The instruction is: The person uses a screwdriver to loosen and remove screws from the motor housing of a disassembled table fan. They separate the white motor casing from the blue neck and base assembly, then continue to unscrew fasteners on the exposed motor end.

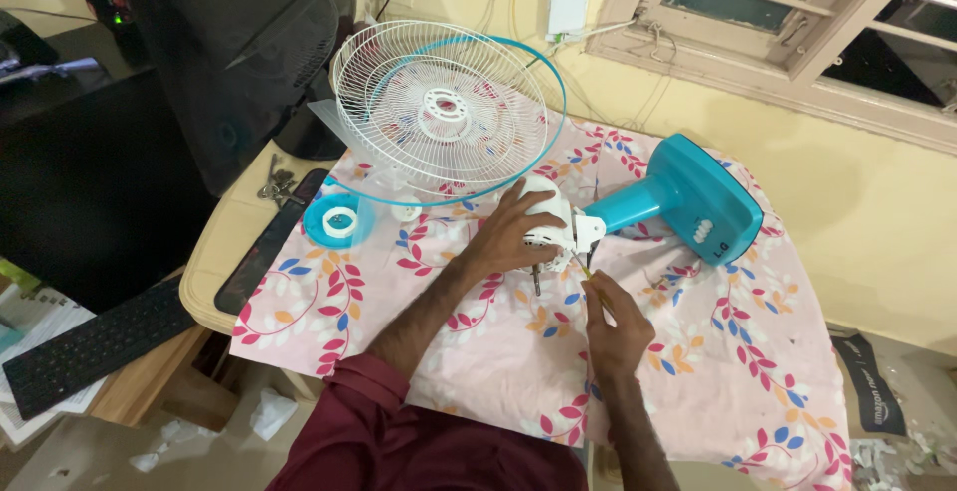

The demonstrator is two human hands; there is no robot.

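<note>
Fingers of the left hand (506, 232) wrap the white fan motor housing (546, 232) on the floral cloth (698, 351); right hand (613, 327) pinches a thin screwdriver (588, 264) at its joint; behind lie the wire grille (444, 107), blue stand (688, 207) and blue cap (337, 220); a keyboard (95, 346) sits well left.

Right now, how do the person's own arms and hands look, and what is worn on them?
Both forearms are bare. The left hand and right hand wear no gloves, and no watch or ring can be seen. A dark maroon sleeve is pushed up near the left elbow; the same maroon cloth covers the body below.
</note>
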